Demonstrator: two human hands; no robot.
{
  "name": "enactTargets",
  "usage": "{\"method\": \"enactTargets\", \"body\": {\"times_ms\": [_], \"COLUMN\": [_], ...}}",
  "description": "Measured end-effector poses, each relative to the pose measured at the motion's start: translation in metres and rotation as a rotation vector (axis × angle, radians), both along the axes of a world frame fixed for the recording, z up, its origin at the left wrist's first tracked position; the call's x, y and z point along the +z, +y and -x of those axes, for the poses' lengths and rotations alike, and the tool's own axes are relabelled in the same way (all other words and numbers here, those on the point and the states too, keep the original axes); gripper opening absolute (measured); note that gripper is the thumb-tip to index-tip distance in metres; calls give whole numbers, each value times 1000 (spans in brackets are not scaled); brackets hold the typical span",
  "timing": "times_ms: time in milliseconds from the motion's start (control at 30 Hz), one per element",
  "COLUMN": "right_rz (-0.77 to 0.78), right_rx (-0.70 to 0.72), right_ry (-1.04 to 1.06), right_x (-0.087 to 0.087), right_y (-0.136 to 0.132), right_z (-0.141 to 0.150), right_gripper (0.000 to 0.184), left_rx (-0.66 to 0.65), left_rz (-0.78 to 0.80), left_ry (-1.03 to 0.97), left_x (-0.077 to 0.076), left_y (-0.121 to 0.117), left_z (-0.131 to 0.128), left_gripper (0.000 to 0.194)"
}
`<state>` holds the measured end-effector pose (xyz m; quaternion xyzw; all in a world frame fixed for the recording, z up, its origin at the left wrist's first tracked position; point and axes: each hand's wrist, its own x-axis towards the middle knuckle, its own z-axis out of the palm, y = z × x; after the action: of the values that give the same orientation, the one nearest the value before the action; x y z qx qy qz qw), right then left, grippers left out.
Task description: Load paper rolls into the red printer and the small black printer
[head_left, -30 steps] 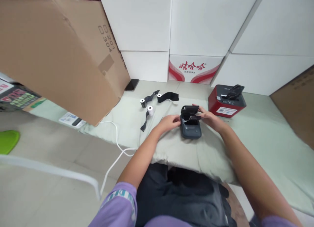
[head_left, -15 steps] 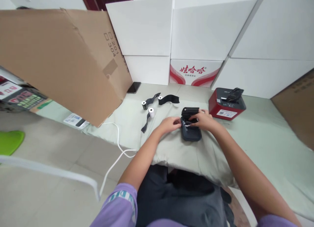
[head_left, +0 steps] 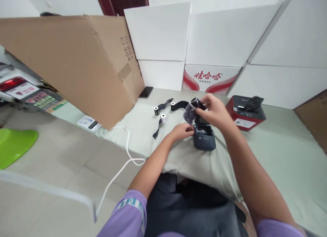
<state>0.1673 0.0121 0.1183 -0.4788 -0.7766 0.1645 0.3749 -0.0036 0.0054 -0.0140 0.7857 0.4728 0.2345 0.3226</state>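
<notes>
A small dark grey printer [head_left: 204,140] lies open on a pale green cloth [head_left: 268,151] in front of me. My right hand [head_left: 213,111] is raised above it, fingers closed on a dark paper roll [head_left: 192,109] with a loose strip hanging down. My left hand [head_left: 182,131] rests against the printer's left side, fingers curled on its edge. Three small rolls with black strips [head_left: 163,118] lie on the cloth to the left of the printer.
A red and black printer [head_left: 245,112] stands to the right. A big cardboard sheet [head_left: 76,66] leans at left, white boxes [head_left: 217,35] line the back. A phone [head_left: 145,92], a white cable [head_left: 122,162], a keypad device [head_left: 38,100] and a green object [head_left: 12,146] lie left.
My right hand has lifted a dark roll out of the grey printer and up above it. My left hand stayed at the printer's side. The camera shifted slightly.
</notes>
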Motion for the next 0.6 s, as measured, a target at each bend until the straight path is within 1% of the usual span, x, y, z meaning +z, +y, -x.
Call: {"method": "enactTargets", "body": {"times_ms": [33, 100, 167, 233, 300, 367, 433, 500, 600], "right_rz": [4, 16, 0, -3, 3, -9, -19, -6, 36], "right_rx": [7, 54, 75, 60, 33, 12, -5, -10, 12], "right_ry": [17, 2, -66, -136, -174, -194, -231, -306, -463], "right_x": [-1, -9, -22, -36, -49, -62, -73, -81, -85], "right_y": [6, 23, 39, 52, 59, 61, 62, 62, 63], "right_z": [19, 52, 78, 95, 106, 113, 118, 121, 126], "right_gripper": [42, 52, 50, 41, 34, 32, 30, 25, 18], "left_rx": [-6, -14, -4, 16, 38, 56, 56, 46, 39], "left_rz": [1, 8, 22, 37, 52, 46, 17, -2, 30], "left_ry": [4, 13, 37, 73, 88, 73, 63, 54, 21], "left_x": [0, 0, 0, 0, 0, 0, -2, -5, -9], "left_y": [1, 2, 3, 3, 3, 3, 4, 5, 6], "left_z": [0, -1, -1, -2, -3, -4, -4, -3, -3], "left_gripper": [16, 15, 14, 16, 18, 21, 29, 38, 40]}}
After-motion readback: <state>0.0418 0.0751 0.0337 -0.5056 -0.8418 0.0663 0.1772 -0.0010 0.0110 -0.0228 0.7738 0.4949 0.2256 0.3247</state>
